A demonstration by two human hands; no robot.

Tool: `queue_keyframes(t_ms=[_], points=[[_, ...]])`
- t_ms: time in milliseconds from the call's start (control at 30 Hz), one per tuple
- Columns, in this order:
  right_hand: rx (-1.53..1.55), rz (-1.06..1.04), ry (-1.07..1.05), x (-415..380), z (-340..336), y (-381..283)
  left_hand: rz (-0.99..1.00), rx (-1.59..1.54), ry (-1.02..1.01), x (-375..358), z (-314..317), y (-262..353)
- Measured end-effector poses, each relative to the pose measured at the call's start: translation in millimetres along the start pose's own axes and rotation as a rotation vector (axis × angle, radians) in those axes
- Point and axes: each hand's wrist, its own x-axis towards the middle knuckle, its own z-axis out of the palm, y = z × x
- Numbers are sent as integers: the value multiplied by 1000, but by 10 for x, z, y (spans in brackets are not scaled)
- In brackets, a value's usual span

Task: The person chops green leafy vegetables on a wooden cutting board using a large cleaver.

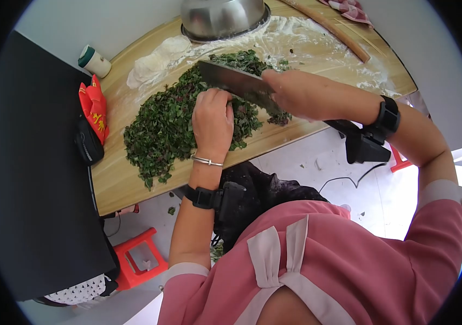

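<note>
A wide pile of chopped dark green leaves (pixel 160 124) lies on the wooden table (pixel 117 184). My right hand (pixel 296 95) is wrapped round the handle end of a broad metal cleaver (pixel 236 81), whose blade reaches left across the upper part of the pile. Just below the blade, my left hand (pixel 213 122) rests on the leaves near the table's front edge, its fingers curled. What lies under those fingers is hidden.
Flour and a pale dough mass (pixel 157 60) lie behind the leaves. Farther back are a metal bowl (pixel 223 19) and a rolling pin (pixel 331 30). At left stand a green-lidded jar (pixel 94 61), a red packet (pixel 94 108) and a black case (pixel 88 142). A red stool (pixel 157 262) is below.
</note>
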Motion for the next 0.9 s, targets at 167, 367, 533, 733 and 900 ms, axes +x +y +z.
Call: queue_keyframes(t_ms=[167,367,533,733,900], points=[[-12,49,-155,-13,-133,-133,-52,-59,-24,-20,6,-43],[141,155,-252,106,-165,-200,-70,-61,-40,-12,9,-73],[229,162,-166,387,119,-164,-49,-7,-58,-2,24,-53],[757,107,-83,407,310,379,33,15,-146,92,-132,-80],[1265,169,92,-36,195,867,7,86,-120,212,-672,-367]])
